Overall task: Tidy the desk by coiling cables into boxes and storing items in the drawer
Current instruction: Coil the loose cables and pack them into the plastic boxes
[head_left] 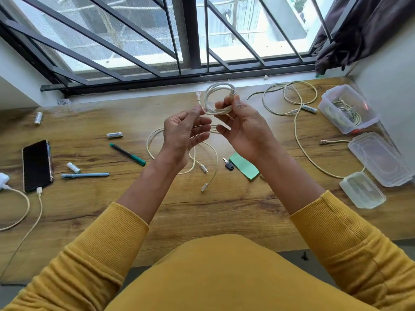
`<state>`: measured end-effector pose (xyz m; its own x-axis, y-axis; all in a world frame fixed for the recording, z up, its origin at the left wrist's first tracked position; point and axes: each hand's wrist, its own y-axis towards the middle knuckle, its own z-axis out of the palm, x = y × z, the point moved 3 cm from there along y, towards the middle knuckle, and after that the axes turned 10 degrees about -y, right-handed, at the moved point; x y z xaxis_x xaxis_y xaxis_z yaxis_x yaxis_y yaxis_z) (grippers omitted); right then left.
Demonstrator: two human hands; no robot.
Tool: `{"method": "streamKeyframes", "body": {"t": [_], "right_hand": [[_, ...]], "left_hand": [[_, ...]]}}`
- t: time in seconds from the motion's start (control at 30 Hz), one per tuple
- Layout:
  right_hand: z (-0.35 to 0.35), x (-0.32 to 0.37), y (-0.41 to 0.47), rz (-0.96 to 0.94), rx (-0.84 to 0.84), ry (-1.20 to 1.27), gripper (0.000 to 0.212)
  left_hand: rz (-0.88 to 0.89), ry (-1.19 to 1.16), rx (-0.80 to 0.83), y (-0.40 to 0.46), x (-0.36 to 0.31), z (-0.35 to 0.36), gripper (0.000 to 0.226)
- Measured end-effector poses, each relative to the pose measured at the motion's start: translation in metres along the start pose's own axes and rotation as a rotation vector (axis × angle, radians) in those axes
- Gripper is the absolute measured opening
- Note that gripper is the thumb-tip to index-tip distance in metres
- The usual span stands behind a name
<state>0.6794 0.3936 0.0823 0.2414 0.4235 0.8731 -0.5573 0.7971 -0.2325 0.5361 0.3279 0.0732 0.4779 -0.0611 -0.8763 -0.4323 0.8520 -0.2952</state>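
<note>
My right hand [243,129] pinches a coiled white cable [213,95] between thumb and fingers, held up above the middle of the wooden desk [224,209]. My left hand [186,133] is just left of the coil, its fingertips pinching the cable's free end near the plug. A loose white cable [208,160] lies on the desk below my hands. Another long cable [298,131] sprawls at the right. A clear box [368,111] at the far right holds a coiled cable.
A box lid [379,158] and a small clear box [361,190] lie at the right edge. Several batteries [114,134], a green pen [128,154], a blue pen [85,175], a key [228,164], green sticky notes [244,166] and a charging phone [37,164] are scattered about.
</note>
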Motion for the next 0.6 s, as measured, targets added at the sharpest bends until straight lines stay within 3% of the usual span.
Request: {"method": "streamKeyframes", "body": {"t": [0.3,0.6], "right_hand": [[0.005,0.002,0.003,-0.011,0.058,0.000,0.029],[0.001,0.003,0.000,0.098,0.211,-0.091,0.029]], "left_hand": [[-0.173,-0.225,0.091,0.004,-0.008,0.005,0.011],[-0.379,-0.283,0.179,0.008,-0.005,-0.007,0.012]]}}
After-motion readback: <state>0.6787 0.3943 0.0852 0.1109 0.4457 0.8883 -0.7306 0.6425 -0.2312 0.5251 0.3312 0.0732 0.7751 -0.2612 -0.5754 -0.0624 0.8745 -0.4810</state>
